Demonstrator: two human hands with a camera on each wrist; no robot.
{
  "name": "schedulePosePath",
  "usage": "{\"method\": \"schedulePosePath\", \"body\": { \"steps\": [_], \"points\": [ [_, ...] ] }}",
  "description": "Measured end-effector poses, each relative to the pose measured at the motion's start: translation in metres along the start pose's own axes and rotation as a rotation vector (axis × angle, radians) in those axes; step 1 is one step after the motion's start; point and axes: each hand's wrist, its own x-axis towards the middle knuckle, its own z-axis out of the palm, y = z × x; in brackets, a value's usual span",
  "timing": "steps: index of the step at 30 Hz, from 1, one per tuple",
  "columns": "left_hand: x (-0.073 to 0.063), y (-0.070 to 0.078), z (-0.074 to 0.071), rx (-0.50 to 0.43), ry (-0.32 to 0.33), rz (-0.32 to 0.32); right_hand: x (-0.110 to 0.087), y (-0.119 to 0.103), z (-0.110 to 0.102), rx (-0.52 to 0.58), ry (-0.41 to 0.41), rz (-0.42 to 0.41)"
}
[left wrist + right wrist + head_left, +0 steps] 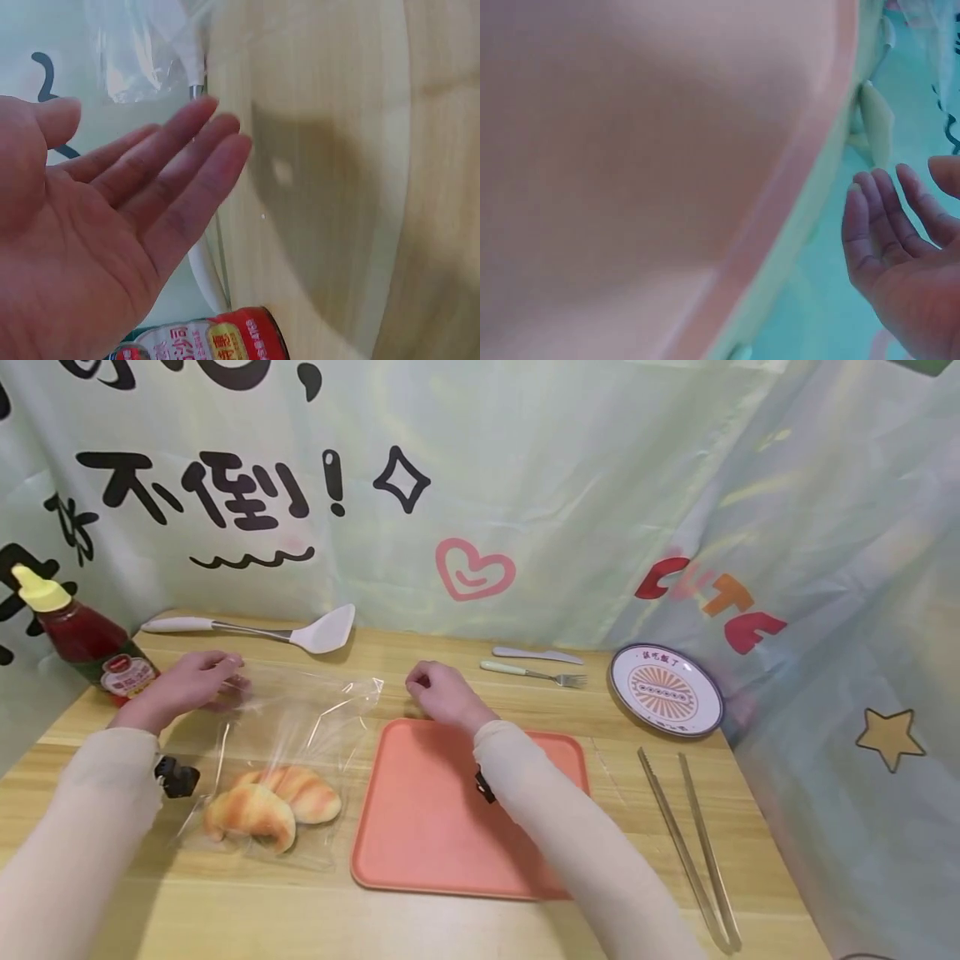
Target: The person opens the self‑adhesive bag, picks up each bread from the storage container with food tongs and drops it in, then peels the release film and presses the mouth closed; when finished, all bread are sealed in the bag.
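Two croissants [273,802] lie inside a clear plastic bag [288,714] on the left half of the table. My left hand [198,681] is at the bag's upper left side, overlapping it in the head view. In the left wrist view its palm shows with fingers loosely extended and nothing in them. My right hand [447,693] hovers past the back edge of the pink tray [465,810], to the right of the bag. The right wrist view shows its relaxed fingers [885,217] with nothing between them.
A red sauce bottle [93,643] stands behind the left wrist. Along the back lie a white spatula [326,631], a knife [536,654] and a fork [532,673]. At right are a patterned plate [666,690] and metal tongs [693,852]. A printed curtain [555,510] borders the table.
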Motion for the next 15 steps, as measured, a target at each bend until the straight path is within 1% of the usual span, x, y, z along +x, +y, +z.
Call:
{"method": "schedulePosePath", "body": {
  "steps": [4, 7, 11, 13, 15],
  "points": [
    [-0.011, 0.001, -0.001, 0.071, 0.029, 0.018, -0.013, 0.006, -0.013, -0.019, -0.007, 0.015],
    [-0.020, 0.003, -0.002, 0.158, 0.067, 0.025, -0.023, 0.012, -0.023, -0.046, -0.019, 0.028],
    [-0.031, 0.005, -0.004, 0.255, 0.112, 0.026, -0.040, 0.021, -0.039, -0.114, -0.021, 0.041],
    [-0.038, 0.005, -0.004, 0.284, 0.131, 0.033, -0.050, 0.028, -0.047, -0.146, -0.013, 0.051],
    [-0.043, 0.005, -0.002, 0.307, 0.166, 0.053, -0.060, 0.035, -0.056, -0.170, 0.003, 0.053]
  ]
}}
